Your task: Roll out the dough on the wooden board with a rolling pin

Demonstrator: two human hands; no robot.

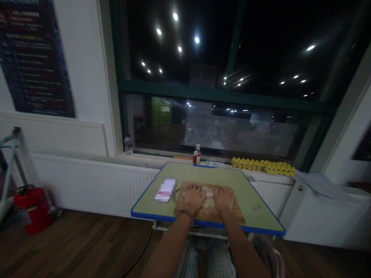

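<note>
My left hand (pixel 193 197) and my right hand (pixel 223 198) lie side by side, palms down, on a pale roll of dough (pixel 209 192) that shows between them. Both hands have the fingers curled over the roll. The dough rests on a wooden board (pixel 236 216) on a small green table with a blue edge (pixel 255 200). A beaded band is on my left wrist. A ring is on my right hand.
A blurred-out flat item (pixel 165 189) lies left of the board. A small red-labelled bottle (pixel 196 154) and a yellow egg tray (pixel 263 166) sit on the window sill behind. A red canister (pixel 31 210) stands on the wooden floor at left.
</note>
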